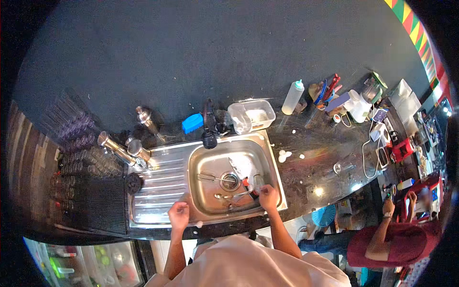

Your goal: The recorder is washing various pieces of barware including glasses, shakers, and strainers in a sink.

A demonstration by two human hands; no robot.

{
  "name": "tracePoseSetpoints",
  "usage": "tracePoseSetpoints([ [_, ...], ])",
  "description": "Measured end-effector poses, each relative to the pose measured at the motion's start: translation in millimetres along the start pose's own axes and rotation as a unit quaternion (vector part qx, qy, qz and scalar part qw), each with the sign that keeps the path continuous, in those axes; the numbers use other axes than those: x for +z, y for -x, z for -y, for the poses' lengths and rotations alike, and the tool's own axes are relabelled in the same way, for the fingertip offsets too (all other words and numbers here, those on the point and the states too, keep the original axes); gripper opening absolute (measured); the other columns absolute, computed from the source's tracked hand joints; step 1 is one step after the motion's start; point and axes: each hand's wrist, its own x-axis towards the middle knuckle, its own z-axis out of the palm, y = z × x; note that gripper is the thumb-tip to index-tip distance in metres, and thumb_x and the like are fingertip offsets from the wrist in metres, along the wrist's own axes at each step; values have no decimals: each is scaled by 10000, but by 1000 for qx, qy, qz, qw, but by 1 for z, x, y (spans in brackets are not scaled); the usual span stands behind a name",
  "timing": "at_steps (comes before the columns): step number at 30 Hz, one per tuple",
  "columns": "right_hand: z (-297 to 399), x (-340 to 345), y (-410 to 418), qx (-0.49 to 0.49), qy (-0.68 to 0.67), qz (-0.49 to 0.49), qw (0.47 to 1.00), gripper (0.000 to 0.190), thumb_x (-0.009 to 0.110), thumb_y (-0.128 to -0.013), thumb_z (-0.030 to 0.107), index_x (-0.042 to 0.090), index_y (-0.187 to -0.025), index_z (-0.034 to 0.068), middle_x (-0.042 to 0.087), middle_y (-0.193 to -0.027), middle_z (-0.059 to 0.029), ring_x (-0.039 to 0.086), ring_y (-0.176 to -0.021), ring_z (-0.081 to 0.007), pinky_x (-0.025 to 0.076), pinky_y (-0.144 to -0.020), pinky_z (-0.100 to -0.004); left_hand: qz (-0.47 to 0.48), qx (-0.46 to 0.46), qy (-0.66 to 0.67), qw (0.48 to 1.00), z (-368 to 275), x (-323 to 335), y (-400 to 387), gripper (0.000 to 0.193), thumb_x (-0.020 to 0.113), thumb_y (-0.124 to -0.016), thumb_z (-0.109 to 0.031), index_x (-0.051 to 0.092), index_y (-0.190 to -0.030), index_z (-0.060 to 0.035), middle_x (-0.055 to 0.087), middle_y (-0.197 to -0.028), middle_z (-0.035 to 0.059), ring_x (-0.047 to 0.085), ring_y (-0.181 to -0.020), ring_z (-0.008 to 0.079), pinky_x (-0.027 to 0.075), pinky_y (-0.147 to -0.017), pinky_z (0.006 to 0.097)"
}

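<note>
A stainless steel sink basin [209, 161] lies before me, with a ribbed drainboard [161, 190] on its left. My right hand [269, 198] is at the basin's right front, fingers bent, right beside a clear glass [257, 181]; I cannot tell whether it grips it. Some metal utensils [222, 196] lie near the front of the basin, and another utensil [208, 177] crosses towards the drain strainer [230, 180]. Behind the glass is a wide shiny blade-like piece [239, 163]. My left hand [178, 213] hovers at the drainboard's front edge, its fingers curled.
A black faucet [209, 140] rises behind the basin, between a blue brush [192, 123] and a clear plastic tub [263, 114]. Metal jiggers [140, 150] stand on the left. Foam spots [284, 156] and a glass [337, 168] are on the right counter. Another person [391, 244] works at right.
</note>
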Motion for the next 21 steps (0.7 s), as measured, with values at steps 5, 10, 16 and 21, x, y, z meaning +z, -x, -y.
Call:
tracePoseSetpoints([
  [5, -1, 20, -42, 7, 203, 187, 961, 438, 561, -701, 161, 400, -1082, 19, 519, -981, -277, 542, -885, -397, 432, -767, -463, 96, 25, 12, 995, -29, 57, 22, 83, 606, -719, -9, 592, -800, -15, 605, -694, 52, 551, -624, 101, 443, -577, 244],
  [10, -5, 49, -60, 4, 284, 251, 925, 528, 609, -712, 296, 360, -1089, 22, 539, -964, -266, 553, -890, -399, 449, -765, -436, 118, -52, 60, 990, -47, 83, 46, 95, 620, -725, -39, 592, -813, -15, 612, -716, 76, 570, -645, 125, 453, -604, 241],
  [16, 21, 48, -65, 11, 165, 239, 957, 547, 690, -589, 325, 471, -1002, 40, 610, -817, -201, 596, -805, -334, 472, -727, -392, 164, -11, 17, 986, -42, 99, 38, 197, 624, -736, -101, 577, -912, -24, 617, -796, 121, 609, -666, 166, 486, -618, 270],
  [21, 72, 23, -50, -112, -12, 285, 952, 425, 674, -560, 289, 580, -889, 36, 609, -806, -194, 602, -777, -317, 468, -703, -356, 186, 11, -3, 982, -68, 127, -2, 399, 647, -683, -102, 508, -1052, -40, 595, -895, 145, 607, -775, 208, 473, -700, 292],
])
